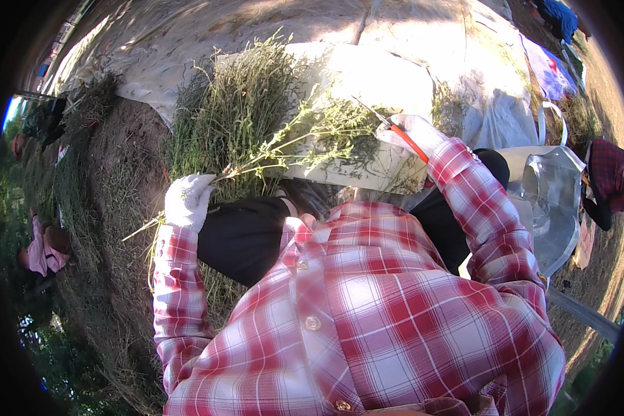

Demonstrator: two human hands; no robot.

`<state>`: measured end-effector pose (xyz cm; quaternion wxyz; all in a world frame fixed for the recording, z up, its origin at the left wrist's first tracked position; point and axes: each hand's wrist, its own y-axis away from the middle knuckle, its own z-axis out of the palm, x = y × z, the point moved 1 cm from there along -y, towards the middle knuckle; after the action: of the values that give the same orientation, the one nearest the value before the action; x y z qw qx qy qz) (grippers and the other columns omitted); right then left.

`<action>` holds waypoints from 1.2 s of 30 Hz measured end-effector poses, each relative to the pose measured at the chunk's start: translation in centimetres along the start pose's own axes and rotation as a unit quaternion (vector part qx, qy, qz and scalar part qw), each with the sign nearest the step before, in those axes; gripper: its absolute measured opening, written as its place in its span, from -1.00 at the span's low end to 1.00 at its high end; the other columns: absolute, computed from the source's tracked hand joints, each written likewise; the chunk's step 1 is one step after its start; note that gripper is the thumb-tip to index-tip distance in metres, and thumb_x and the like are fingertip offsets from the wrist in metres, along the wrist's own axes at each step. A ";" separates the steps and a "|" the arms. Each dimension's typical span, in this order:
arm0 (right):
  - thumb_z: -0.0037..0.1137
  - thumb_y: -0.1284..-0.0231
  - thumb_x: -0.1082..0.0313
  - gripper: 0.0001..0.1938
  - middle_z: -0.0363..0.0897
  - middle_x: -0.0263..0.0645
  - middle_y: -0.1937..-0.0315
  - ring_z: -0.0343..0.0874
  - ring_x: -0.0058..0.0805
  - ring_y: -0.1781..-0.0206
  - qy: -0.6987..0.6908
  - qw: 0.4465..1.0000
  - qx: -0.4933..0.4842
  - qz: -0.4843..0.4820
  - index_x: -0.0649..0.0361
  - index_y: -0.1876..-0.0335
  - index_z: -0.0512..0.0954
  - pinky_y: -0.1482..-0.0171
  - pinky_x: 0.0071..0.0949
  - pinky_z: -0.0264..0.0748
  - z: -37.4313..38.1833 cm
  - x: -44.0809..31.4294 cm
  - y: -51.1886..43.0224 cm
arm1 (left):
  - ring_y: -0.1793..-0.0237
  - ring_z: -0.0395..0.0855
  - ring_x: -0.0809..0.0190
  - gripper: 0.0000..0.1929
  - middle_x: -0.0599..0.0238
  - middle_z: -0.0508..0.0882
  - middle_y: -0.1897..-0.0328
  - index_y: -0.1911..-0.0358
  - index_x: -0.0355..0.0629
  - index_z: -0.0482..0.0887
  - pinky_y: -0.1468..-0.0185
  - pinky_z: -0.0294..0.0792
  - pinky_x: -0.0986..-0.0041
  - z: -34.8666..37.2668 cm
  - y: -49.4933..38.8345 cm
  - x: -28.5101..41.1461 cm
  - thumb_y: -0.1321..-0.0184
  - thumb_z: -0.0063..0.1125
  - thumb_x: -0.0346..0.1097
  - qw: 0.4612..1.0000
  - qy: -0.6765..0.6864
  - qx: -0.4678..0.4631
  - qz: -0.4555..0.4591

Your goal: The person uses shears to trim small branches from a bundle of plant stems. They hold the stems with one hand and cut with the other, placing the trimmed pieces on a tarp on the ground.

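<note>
In a white work glove, my left hand (189,202) grips a leafy green plant stalk (273,152) near its base. The cut lower ends of stems stick out below that hand. The stalk's branching top stretches up and right, towards my gloved right hand (410,134). That hand holds a pair of garden snips (406,139) with orange-red handles, the narrow metal blades pointing up and left. I cannot tell whether the blades are parted. Under the branch tips lies a pale board or sheet (372,70), with loose green clippings on it.
A large heap of cut plants (239,99) lies left of the pale sheet, and plastic sheeting (312,21) spreads beyond. At right are a clear plastic-covered bag (551,203) and a metal bar (585,314). Other people (47,244) are at left and at the far right.
</note>
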<state>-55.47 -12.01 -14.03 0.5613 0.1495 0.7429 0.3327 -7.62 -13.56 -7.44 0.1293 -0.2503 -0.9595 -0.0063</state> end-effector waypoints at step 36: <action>0.35 -0.07 -0.14 -0.46 0.54 -0.13 0.37 0.57 -0.20 0.25 0.399 0.904 0.087 -0.125 0.24 0.17 0.49 0.13 -0.26 0.48 1.9 -6.8 4.0 | 0.25 0.64 0.03 -0.83 0.26 0.67 0.37 0.20 -0.03 0.71 0.13 0.45 0.20 -0.6 -1.3 1.0 -0.12 0.21 -0.34 0.994 -0.087 0.013 0.064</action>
<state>-52.15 -12.46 -6.67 0.2397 -0.0416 0.9433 0.2261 -8.98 -14.22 -6.56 0.0491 -0.3092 -0.9490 0.0366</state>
